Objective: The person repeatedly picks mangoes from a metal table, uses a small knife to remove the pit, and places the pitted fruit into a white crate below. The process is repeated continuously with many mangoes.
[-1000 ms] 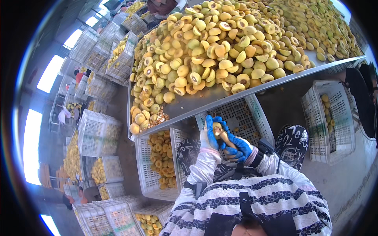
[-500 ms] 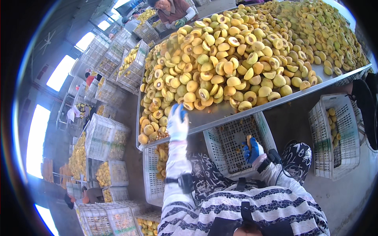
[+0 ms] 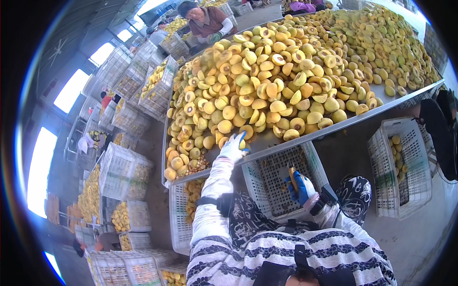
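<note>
The head view showed the person's left hand, in a white glove with blue-coated fingers, reaching forward over the near edge of a metal counter. Its fingers were curved round a yellow-green fruit half; whether that piece was lifted or touched the metal could not be told. The right hand, also gloved in blue and white, was closed round a wooden-handled loop tool, its metal tip pointing away from the body, above a white plastic crate that stood in front of the lap.

Just ahead of the left hand, a large pile of yellow stone-fruit halves covered most of the counter, some cut side up with brown centres showing. A little heap of pits lay near the left corner. Beneath that corner, a second white crate held more yellow halves, and a third crate, to the right, had some fruit inside. Across the counter at the upper left, a co-worker in a brown top bent over the pile. Stacked crates with fruit inside filled the left side.
</note>
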The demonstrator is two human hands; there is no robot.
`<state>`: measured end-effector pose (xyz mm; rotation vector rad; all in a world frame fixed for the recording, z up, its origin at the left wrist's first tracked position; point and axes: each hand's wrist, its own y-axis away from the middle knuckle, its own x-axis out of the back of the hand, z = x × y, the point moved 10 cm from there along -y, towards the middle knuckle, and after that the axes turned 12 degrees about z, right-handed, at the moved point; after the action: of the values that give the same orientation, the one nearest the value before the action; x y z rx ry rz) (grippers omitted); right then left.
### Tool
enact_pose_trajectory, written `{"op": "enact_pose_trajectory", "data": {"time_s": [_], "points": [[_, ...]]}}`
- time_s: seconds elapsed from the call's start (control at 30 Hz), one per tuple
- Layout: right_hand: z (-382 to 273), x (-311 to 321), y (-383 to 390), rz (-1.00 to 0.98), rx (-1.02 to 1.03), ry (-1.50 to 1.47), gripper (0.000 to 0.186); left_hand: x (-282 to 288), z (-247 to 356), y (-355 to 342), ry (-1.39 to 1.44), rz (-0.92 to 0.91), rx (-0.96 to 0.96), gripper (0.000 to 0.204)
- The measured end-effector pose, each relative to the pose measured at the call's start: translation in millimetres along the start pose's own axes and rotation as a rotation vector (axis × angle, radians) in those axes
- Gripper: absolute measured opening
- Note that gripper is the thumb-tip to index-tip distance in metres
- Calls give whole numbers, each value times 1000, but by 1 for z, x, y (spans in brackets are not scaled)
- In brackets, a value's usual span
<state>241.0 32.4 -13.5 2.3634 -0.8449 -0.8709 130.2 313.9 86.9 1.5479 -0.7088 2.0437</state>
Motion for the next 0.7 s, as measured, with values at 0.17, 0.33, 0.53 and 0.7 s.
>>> {"op": "enact_pose_trajectory", "data": {"time_s": [0.17,0.33,0.53,0.7], "points": [[-17,-19,18,-103,136,105,49,37,-13,25,572,91,88,72],[-39,-56,29,-201,122,106,43,79,104,87,606,147,-292,78],[-55,-81,43,-327,1,-116,34,74,125,131,1331,181,-22,69],[-62,-85,39,-328,483,425,41,-13,104,152,1704,26,649,44]]}}
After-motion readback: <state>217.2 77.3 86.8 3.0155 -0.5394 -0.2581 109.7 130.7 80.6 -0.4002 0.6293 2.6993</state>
